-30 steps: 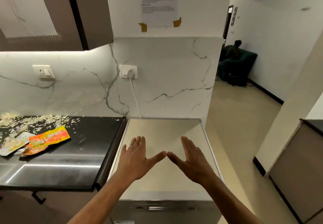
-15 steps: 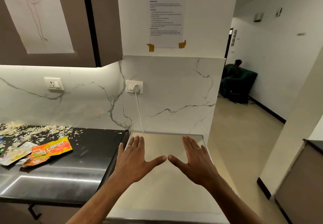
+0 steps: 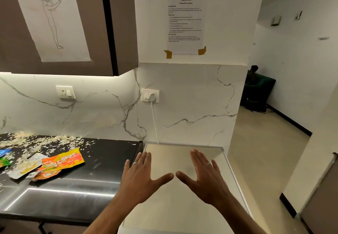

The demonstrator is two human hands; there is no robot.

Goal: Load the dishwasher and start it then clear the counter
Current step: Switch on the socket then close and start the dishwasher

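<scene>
Both the left hand (image 3: 141, 177) and right hand (image 3: 204, 176) hover flat, fingers straight and holding nothing, over the dishwasher (image 3: 182, 193) top right of the littered desk (image 3: 102, 162), so loading seems unstarted and opening its unseen door likely comes next.

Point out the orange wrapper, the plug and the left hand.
orange wrapper (image 3: 63, 162): head view, middle of its printed face.
plug (image 3: 151, 97): head view, plug body in the wall socket.
left hand (image 3: 140, 178): head view, back of the hand.
</scene>
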